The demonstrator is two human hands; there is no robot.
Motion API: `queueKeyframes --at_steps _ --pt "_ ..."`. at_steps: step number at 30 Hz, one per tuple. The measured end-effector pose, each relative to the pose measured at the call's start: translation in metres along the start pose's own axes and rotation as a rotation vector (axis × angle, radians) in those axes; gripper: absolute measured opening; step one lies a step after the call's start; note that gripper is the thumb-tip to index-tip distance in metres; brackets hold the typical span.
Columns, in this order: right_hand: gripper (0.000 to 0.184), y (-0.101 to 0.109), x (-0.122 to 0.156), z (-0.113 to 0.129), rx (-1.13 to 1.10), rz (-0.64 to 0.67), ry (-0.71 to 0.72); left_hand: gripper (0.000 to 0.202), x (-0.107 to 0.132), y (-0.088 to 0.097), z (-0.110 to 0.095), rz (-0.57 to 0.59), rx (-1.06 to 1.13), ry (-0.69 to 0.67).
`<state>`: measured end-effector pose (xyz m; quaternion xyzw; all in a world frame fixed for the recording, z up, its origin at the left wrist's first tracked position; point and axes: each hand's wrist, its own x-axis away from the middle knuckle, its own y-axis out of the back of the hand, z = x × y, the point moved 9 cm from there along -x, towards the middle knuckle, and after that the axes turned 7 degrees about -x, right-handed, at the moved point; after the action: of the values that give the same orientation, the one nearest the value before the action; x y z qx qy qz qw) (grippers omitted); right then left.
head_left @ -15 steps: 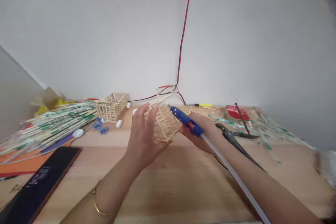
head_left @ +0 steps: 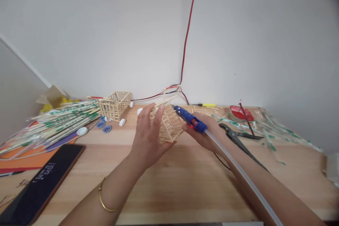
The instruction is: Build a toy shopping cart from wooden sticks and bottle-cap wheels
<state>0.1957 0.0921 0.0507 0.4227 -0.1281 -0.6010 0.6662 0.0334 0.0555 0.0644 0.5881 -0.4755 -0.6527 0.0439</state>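
L hand (head_left: 147, 134): fingers + thumb clamped on stick frame (head_left: 170, 123), tilted, approx. ctr over table (head_left: 169, 187). R hand (head_left: 208, 143): wrapped on glue gun (head_left: 189, 117), some fingers hidden; tip at frame's upper edge, contact can't tell. Clear glue stick (head_left: 239, 171) out gun's rear. 2nd frame (head_left: 113, 106) on table, L; blue wheels (head_left: 106, 129) just beside. Phone (head_left: 45, 183) nearer, far L. Shears (head_left: 239, 144) R of R hand.

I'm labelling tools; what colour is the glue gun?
The glue gun is blue, clearest in the head view.
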Motion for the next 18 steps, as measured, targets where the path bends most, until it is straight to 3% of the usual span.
queueKeyframes --at_steps 18 --pt "0.036 0.0012 0.0009 -0.0023 0.041 -0.023 -0.001 0.092 0.0014 -0.0002 -0.0035 0.001 -0.021 -0.019"
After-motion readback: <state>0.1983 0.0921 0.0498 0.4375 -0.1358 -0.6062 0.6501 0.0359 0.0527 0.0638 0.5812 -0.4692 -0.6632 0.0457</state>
